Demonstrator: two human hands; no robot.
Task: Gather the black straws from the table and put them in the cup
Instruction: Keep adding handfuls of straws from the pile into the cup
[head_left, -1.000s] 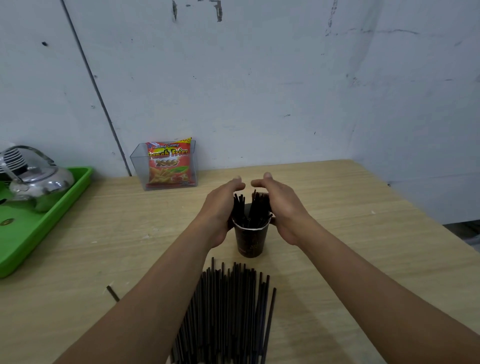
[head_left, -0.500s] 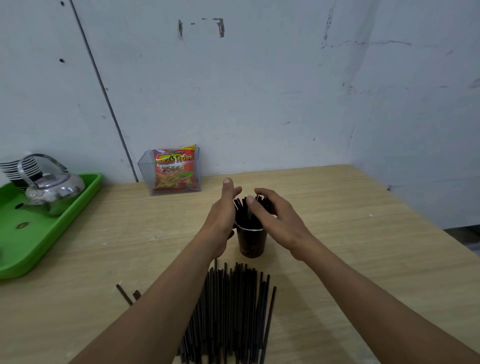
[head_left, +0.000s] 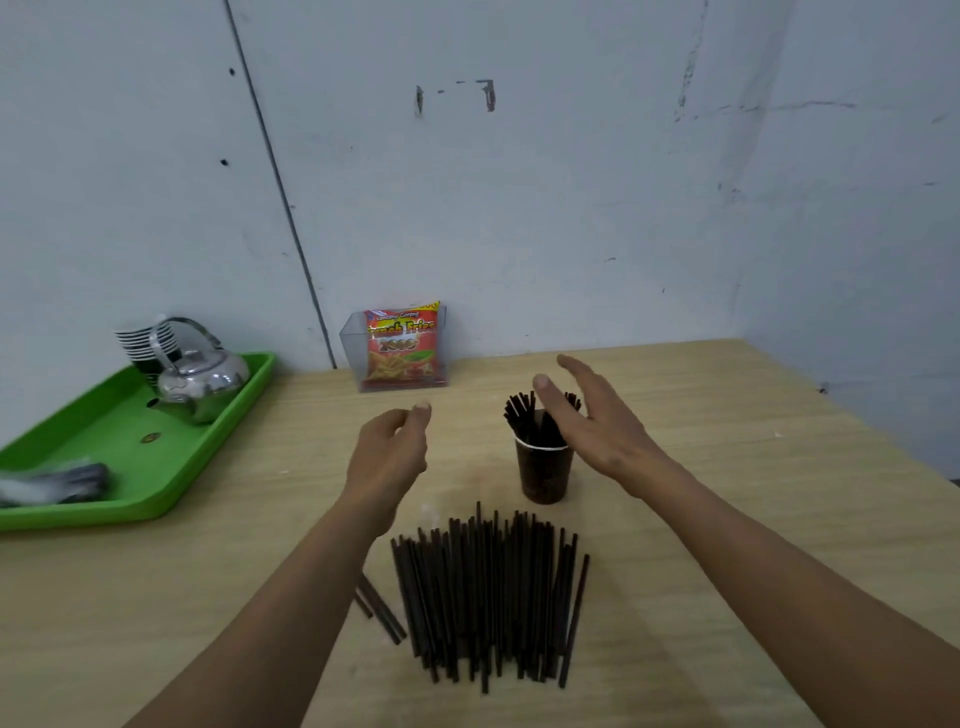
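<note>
**While thin black plastic straws (head_left: 488, 592) lie on the pale wooden tabletop (head_left: 727, 467), both hands hover empty by the dark brown paper cup (head_left: 544, 473)**

Although a bunch of straws (head_left: 519, 415) already stands upright in the cup, fanning out above its white rim, most lie flat in a broad pile on the near side of it. They are roughly parallel and point away from the person, with their far ends just short of the cup's base. Two stray straws (head_left: 382, 610) lie at an angle just left of the pile, partly under the left forearm.

The right hand (head_left: 597, 421) is beside the cup on its right, fingers straight and spread, its grip wide and holding nothing. Its thumb crosses in front of the standing straws, and whether it touches them cannot be told. The left hand (head_left: 387, 457) hangs above the tabletop to the left of the cup, apart from it. Its fingers are loosely curled with the thumb near the fingertips, so the grip is narrow, and nothing shows in it.

Behind the cup, against the pale blue-grey wall (head_left: 519, 208), a clear plastic holder (head_left: 350, 353) holds a red and yellow snack bag (head_left: 400, 348). At the far left a bright green plastic tray (head_left: 104, 441) carries a shiny metal kettle (head_left: 200, 382), a stack of white-rimmed cups (head_left: 143, 340) behind it, and a blurred grey thing (head_left: 57, 483) near its front edge.
</note>
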